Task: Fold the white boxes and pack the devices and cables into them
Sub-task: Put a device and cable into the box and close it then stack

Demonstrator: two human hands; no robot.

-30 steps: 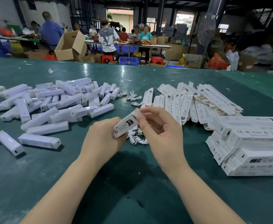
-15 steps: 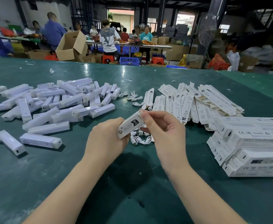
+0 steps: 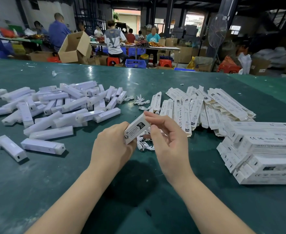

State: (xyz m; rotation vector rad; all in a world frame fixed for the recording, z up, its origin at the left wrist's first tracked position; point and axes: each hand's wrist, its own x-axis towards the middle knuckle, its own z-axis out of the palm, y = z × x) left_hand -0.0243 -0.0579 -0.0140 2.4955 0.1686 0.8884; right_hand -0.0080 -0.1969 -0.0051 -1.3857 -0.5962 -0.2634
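White box [image 3: 136,129] gripped in left hand [image 3: 111,146] — far end pinched by right hand [image 3: 166,137], above green table [image 3: 37,183].

The white box [image 3: 137,128] has risen slightly in both hands (right fingertips [image 3: 149,115] now at its top end).

On the bench [image 3: 155,78], devices [image 3: 54,107] lie heaped at left and flat boxes [image 3: 198,105] at right, cables [image 3: 139,101] between. Packed boxes [image 3: 265,149] are stacked nearer, at far right.

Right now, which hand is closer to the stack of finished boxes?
Right. The right hand is beside the stack, on its left; the left hand lies farther off, beyond the right one.
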